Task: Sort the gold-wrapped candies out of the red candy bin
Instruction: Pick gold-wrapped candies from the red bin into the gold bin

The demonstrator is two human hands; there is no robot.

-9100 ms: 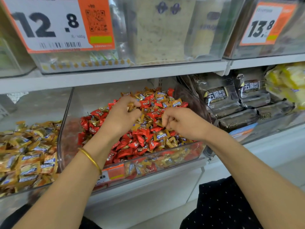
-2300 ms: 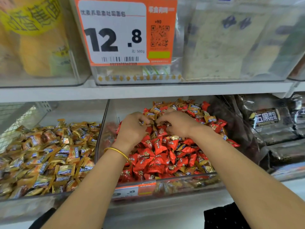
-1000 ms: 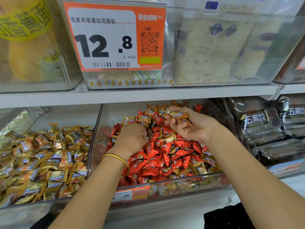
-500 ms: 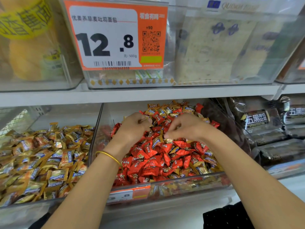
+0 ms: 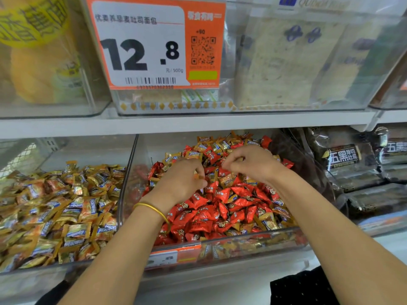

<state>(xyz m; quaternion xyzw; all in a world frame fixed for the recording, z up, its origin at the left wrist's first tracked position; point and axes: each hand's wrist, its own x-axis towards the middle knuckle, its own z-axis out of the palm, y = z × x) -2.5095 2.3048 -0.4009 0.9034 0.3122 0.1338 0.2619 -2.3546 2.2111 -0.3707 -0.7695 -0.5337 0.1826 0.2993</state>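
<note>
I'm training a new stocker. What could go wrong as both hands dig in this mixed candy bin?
Gold candies lie half buried among red candies, so some may be missed. The pile reaches the bin's front rim; digging by the left hand and right hand might spill pieces over it.

A shop: price tag (image 5: 154, 44) above candy bins (image 5: 220, 243)

gold candies (image 5: 221, 145) scattered through heaped red candy bin (image 5: 128, 179)

An orange price tag (image 5: 141, 47) reading 12.8 fronts an upper clear bin (image 5: 242, 110); dark wrapped packets (image 5: 343, 159) lie lower right.
</note>
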